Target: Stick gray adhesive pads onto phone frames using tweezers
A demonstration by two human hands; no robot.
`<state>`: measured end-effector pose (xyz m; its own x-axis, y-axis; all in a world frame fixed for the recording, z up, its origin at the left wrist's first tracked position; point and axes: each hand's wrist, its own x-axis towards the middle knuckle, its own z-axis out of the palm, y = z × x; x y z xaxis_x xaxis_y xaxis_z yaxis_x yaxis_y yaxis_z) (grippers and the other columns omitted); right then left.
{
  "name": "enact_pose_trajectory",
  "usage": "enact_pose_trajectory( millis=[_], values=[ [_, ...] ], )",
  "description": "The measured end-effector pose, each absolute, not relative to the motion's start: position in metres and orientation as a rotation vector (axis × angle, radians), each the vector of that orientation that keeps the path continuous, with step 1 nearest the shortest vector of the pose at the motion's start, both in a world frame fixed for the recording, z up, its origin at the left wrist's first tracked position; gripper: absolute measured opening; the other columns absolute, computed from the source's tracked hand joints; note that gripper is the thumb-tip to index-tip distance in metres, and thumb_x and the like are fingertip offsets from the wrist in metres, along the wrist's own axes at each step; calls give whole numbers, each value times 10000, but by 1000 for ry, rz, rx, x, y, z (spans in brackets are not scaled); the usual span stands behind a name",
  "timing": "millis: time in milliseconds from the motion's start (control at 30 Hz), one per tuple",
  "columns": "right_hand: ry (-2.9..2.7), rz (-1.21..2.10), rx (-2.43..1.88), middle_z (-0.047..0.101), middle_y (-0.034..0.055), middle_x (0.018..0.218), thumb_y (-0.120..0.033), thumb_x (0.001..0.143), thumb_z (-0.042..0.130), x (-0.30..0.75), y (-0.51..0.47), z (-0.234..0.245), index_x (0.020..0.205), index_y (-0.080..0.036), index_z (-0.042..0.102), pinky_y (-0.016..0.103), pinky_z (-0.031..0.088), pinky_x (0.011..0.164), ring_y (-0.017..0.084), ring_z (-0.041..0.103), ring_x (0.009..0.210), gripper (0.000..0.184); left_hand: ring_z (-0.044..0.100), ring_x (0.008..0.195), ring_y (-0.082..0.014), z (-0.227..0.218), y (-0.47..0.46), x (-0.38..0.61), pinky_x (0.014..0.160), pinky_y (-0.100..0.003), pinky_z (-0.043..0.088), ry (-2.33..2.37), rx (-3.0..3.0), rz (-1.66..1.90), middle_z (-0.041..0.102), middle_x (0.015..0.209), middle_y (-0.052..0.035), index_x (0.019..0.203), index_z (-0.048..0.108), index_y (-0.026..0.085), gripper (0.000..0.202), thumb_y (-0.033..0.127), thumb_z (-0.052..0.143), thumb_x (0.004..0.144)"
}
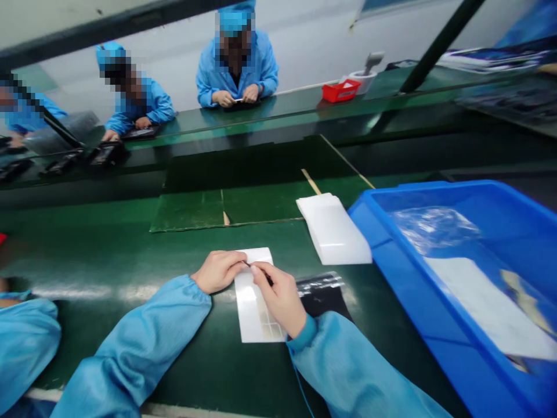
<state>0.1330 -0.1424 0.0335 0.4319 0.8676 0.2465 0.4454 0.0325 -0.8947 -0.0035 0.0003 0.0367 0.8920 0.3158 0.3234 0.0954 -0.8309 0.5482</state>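
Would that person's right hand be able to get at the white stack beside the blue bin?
Probably yes: the right hand is close to the white stack, nothing stands between them, though it would first leave the white sheet.

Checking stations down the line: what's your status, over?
Left hand gripping white sheet. Right hand pinching small dark piece at its edge. White block, blue bin to the right.
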Motion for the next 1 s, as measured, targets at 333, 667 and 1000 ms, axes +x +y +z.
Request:
enact_pose_trajectory(
  millis=[333, 667, 1000],
  values=[
    [-1162, 462, -1578, 757, 43, 849, -430, 929, 604, 135, -140, 28, 922, -221, 712, 297, 555, 684, 218, 718, 749, 236, 622, 654, -142, 32, 3, -1, 648, -256, 451, 317, 2527, 544, 671, 758, -23, 922, 610, 189, 348, 434, 382, 1021],
    [-1223, 532, -1648, 661, 10, 636, -495, 1000, 435, 139, -140, 33, 775, -204, 678, 289, 475, 622, 191, 636, 596, 441, 651, 722, -133, 33, 3, -1, 705, -237, 463, 284, 2568, 573, 702, 826, -23, 969, 635, 180, 388, 409, 333, 1053],
    [-1225, 513, -1596, 737, 21, 761, -452, 960, 526, 139, -139, 28, 893, -216, 709, 288, 511, 660, 207, 695, 686, 306, 594, 613, -129, 34, 3, 1, 613, -245, 415, 254, 2537, 634, 654, 699, -12, 844, 615, 173, 412, 450, 375, 1031]
  ],
)
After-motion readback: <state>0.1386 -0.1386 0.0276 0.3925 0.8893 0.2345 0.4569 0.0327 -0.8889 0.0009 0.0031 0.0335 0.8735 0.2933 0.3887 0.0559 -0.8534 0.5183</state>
